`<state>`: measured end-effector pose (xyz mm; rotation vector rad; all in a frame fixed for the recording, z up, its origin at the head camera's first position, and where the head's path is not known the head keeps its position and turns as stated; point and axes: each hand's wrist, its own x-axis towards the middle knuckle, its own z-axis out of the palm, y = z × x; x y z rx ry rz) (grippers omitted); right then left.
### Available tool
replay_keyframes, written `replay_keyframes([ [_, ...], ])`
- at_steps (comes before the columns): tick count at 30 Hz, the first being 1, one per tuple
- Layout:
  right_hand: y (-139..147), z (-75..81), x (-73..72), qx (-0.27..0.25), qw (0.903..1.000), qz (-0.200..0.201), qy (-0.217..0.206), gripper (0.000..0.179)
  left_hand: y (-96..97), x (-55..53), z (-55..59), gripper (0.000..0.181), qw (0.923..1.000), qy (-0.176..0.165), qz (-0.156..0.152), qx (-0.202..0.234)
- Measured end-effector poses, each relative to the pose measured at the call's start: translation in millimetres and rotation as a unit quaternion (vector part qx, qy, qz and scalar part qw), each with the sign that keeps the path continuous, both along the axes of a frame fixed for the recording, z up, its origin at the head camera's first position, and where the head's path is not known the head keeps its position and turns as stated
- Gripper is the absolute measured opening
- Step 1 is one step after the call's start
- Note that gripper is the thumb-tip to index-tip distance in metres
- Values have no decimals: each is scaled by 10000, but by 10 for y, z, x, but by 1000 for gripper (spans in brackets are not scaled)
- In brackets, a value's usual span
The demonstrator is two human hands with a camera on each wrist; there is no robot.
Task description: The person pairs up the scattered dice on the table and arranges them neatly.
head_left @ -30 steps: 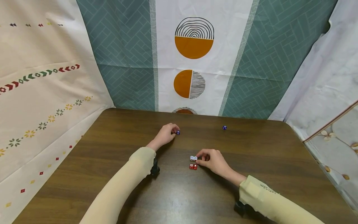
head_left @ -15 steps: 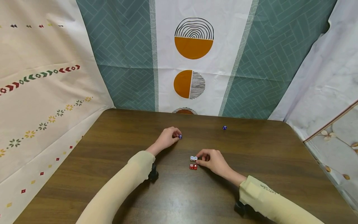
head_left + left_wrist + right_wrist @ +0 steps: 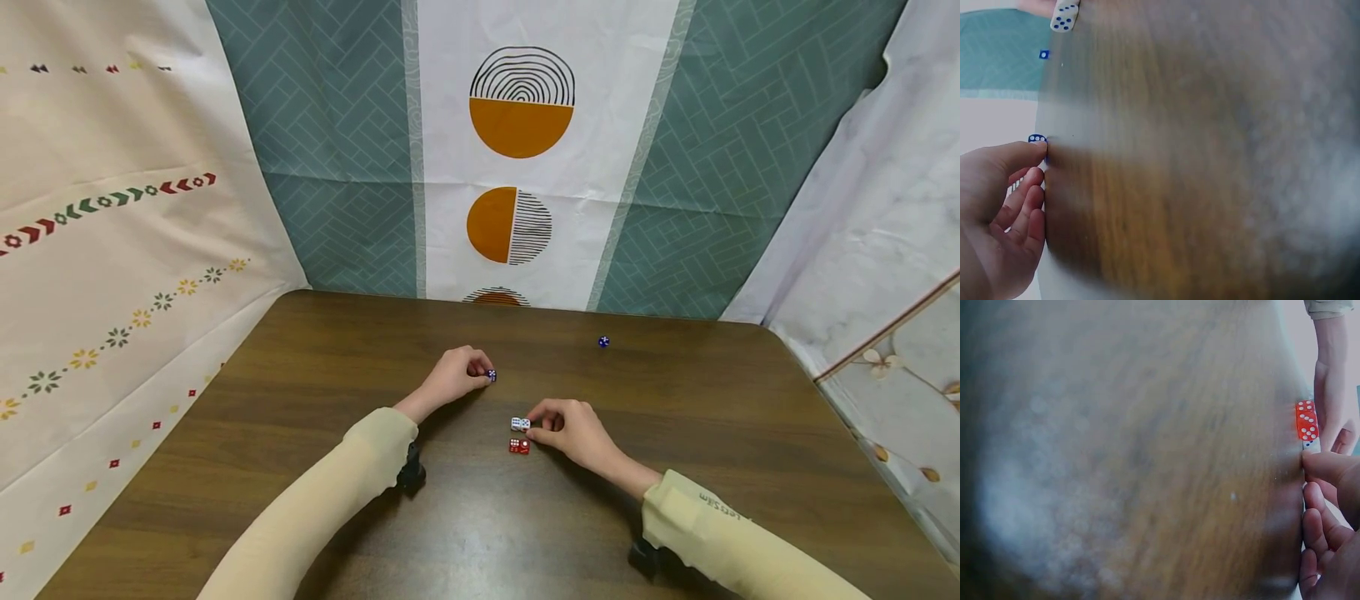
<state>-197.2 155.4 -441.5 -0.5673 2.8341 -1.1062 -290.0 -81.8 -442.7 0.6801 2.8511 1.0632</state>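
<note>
My left hand (image 3: pixel 452 377) pinches a blue die (image 3: pixel 491 376) with white pips between thumb and fingertips, close over the brown table. In the left wrist view the blue die (image 3: pixel 1037 139) shows just past the thumb tip. Two white dice (image 3: pixel 520 424) sit side by side in the middle of the table. My right hand (image 3: pixel 573 429) holds the right-hand white die by thumb and index finger. Two red dice (image 3: pixel 519 447) stand side by side just in front of the white pair; the right wrist view shows the red dice (image 3: pixel 1307 420) beyond my thumb.
Another blue die (image 3: pixel 603 342) lies near the table's far edge, right of centre. The wooden table (image 3: pixel 712 400) ends at a patterned curtain (image 3: pixel 337 167) behind, with cloth hanging along the left and right sides too.
My left hand has brought the blue die rightward and nearer to me, toward the white pair. The right hand, the white dice and the red dice have stayed in place.
</note>
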Motion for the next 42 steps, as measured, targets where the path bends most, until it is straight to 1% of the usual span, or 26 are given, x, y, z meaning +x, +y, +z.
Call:
replay_keyframes([
  [5,-1,-2,0,-13,10000,14,14,14,9,39,-1,10,9999,-95,-65,75],
  [11,-3,1,4,-24,10000,2,30,13,37,93,9,12,9995,-216,-222,115],
  [15,0,-3,2,-32,10000,13,61,13,52,112,-11,11,9993,-218,-293,96],
  [20,1,1,2,-41,10000,17,33,12,81,151,-13,11,9990,-150,-411,89],
  [28,9,14,0,-43,10000,4,-66,12,157,235,-1,11,9970,56,-769,33],
  [42,3,2,-5,-75,10000,0,-36,11,232,304,-11,12,9956,89,-936,-4],
])
